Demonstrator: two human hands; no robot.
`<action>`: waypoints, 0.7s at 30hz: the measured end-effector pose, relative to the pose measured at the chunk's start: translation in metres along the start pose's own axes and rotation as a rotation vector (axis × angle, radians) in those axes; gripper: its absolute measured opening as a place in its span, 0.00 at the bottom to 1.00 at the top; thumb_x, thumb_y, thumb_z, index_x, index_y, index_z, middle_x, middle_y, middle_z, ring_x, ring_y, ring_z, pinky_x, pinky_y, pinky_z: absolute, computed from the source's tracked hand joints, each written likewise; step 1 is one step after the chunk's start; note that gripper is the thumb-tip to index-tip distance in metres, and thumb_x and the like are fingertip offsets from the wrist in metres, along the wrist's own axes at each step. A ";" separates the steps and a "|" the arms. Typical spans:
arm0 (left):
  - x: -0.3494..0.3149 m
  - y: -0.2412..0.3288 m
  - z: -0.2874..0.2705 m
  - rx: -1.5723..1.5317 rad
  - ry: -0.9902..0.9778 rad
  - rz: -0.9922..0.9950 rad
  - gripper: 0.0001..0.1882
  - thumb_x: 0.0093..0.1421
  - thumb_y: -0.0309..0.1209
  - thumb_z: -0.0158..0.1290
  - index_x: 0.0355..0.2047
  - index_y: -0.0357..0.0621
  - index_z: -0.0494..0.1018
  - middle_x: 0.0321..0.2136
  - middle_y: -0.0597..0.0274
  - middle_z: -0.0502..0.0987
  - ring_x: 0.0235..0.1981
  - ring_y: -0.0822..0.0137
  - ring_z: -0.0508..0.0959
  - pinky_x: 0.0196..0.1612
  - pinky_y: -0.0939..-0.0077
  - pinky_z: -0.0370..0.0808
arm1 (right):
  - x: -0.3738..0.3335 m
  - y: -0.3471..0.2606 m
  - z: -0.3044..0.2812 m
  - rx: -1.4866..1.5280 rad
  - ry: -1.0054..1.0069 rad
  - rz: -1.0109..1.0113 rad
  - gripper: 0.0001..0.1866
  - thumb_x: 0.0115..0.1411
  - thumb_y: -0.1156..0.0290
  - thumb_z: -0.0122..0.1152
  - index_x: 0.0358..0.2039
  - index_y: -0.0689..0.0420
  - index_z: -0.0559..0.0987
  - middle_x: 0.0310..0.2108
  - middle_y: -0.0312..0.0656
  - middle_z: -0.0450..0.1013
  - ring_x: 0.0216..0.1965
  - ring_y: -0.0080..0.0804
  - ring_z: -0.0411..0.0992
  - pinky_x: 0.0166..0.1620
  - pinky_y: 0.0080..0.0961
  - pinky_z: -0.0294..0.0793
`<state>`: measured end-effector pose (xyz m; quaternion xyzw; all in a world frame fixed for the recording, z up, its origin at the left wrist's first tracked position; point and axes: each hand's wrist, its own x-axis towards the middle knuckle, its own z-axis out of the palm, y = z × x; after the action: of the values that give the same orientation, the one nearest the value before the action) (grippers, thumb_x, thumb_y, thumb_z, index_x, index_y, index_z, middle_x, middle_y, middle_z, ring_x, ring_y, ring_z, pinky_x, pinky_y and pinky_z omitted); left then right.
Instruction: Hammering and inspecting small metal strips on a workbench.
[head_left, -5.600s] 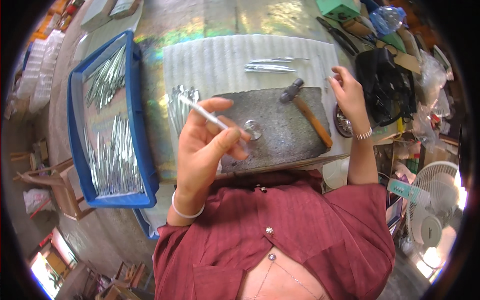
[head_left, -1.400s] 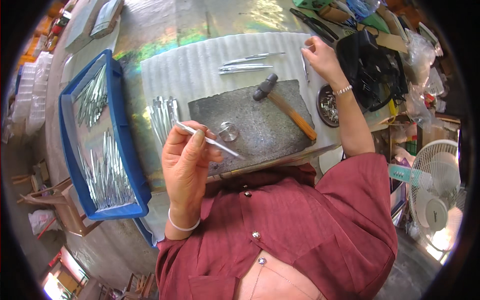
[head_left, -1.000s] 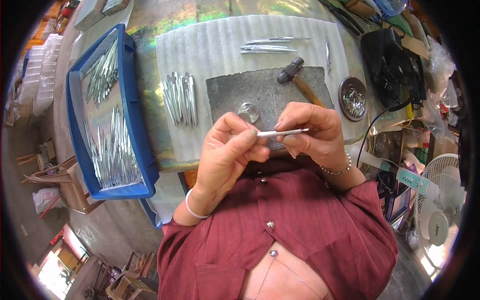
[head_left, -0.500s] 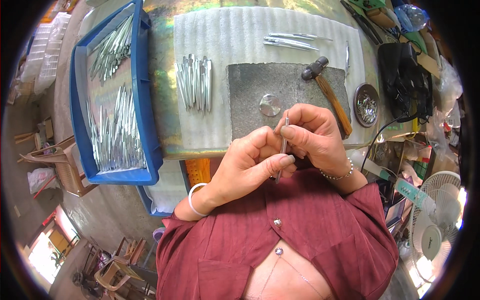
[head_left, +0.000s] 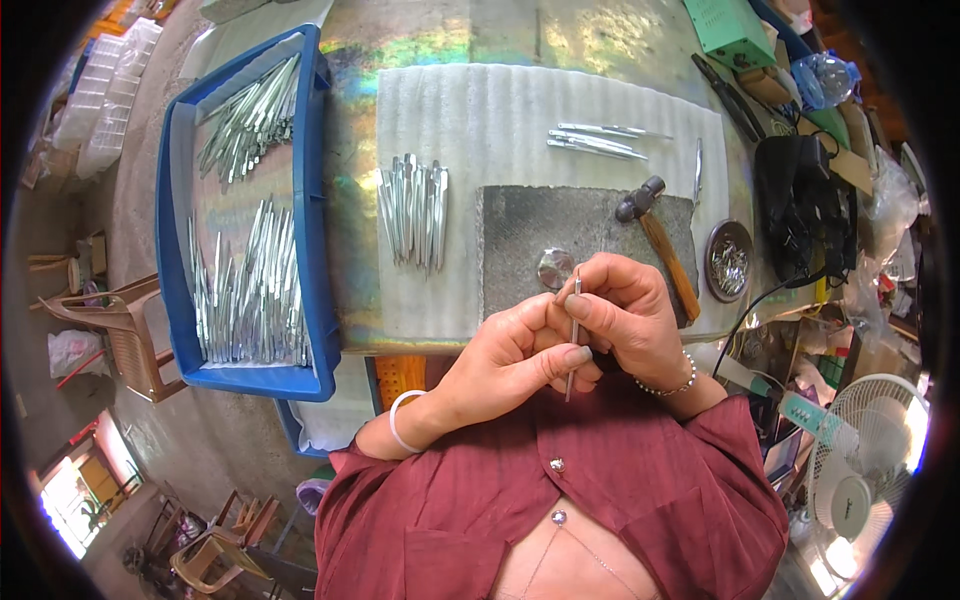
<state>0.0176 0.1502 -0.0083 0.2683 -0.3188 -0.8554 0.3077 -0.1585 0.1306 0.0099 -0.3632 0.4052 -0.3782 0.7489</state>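
In front of my chest, a slim silver metal tool (head_left: pixel 574 332) is held upright between my two hands. My left hand (head_left: pixel 515 350) closes on its lower part with thumb and curled fingers. My right hand (head_left: pixel 630 312) pinches the upper part between thumb and forefinger. Just beyond my fingers, a round shiny metal disc (head_left: pixel 553 266) lies on a dark grey slab (head_left: pixel 520 225). To the right, a hammer (head_left: pixel 664 256) with a wooden handle rests on the slab. Similar slim metal tools (head_left: pixel 412 212) lie bunched on the white foam sheet (head_left: pixel 480 110), left of the slab.
A blue tray (head_left: pixel 325 250) with two heaps of slim metal tools stands at the left. A few more tools (head_left: pixel 598 140) lie on the foam's far side. At the right are a round dish (head_left: pixel 711 262) of small metal pieces, a black bag (head_left: pixel 795 200) and a fan (head_left: pixel 850 490).
The view has shifted, so the table things appear lower and slightly right. My hands keep the metal tool between them, with little change in grip.
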 end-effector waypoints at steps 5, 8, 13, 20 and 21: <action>0.001 0.003 -0.004 -0.049 -0.004 -0.012 0.10 0.64 0.28 0.48 0.43 0.37 0.65 0.29 0.61 0.77 0.30 0.74 0.77 0.32 0.83 0.74 | 0.007 0.005 0.005 -0.060 0.046 -0.049 0.03 0.61 0.74 0.55 0.33 0.60 0.74 0.21 0.30 0.68 0.17 0.10 0.58 0.19 0.09 0.54; 0.003 0.006 -0.008 -0.066 -0.024 -0.017 0.11 0.63 0.28 0.49 0.43 0.37 0.64 0.29 0.61 0.77 0.30 0.73 0.78 0.31 0.83 0.75 | 0.009 0.001 0.005 -0.054 0.030 -0.017 0.04 0.61 0.74 0.55 0.34 0.61 0.74 0.23 0.31 0.69 0.22 0.11 0.62 0.23 0.10 0.60; 0.001 0.009 -0.008 -0.088 0.007 -0.024 0.11 0.62 0.27 0.51 0.42 0.37 0.65 0.28 0.61 0.76 0.28 0.74 0.78 0.29 0.84 0.74 | 0.011 -0.002 0.007 -0.023 -0.022 0.046 0.06 0.63 0.72 0.53 0.35 0.62 0.73 0.25 0.31 0.69 0.23 0.11 0.62 0.24 0.10 0.61; -0.002 0.008 -0.009 -0.073 0.033 -0.024 0.10 0.61 0.26 0.52 0.39 0.37 0.65 0.25 0.62 0.76 0.25 0.75 0.77 0.26 0.85 0.72 | 0.012 0.000 0.009 -0.053 -0.049 0.044 0.06 0.63 0.72 0.52 0.35 0.62 0.73 0.24 0.31 0.69 0.21 0.11 0.61 0.22 0.09 0.59; -0.002 0.008 -0.010 -0.075 0.033 -0.024 0.10 0.61 0.26 0.52 0.39 0.37 0.65 0.25 0.62 0.76 0.25 0.75 0.77 0.26 0.85 0.72 | 0.012 0.001 0.009 -0.045 -0.049 0.039 0.06 0.63 0.72 0.52 0.35 0.62 0.73 0.24 0.31 0.69 0.21 0.11 0.61 0.22 0.09 0.59</action>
<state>0.0280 0.1432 -0.0087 0.2742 -0.2782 -0.8659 0.3125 -0.1458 0.1228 0.0086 -0.3809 0.4022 -0.3453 0.7576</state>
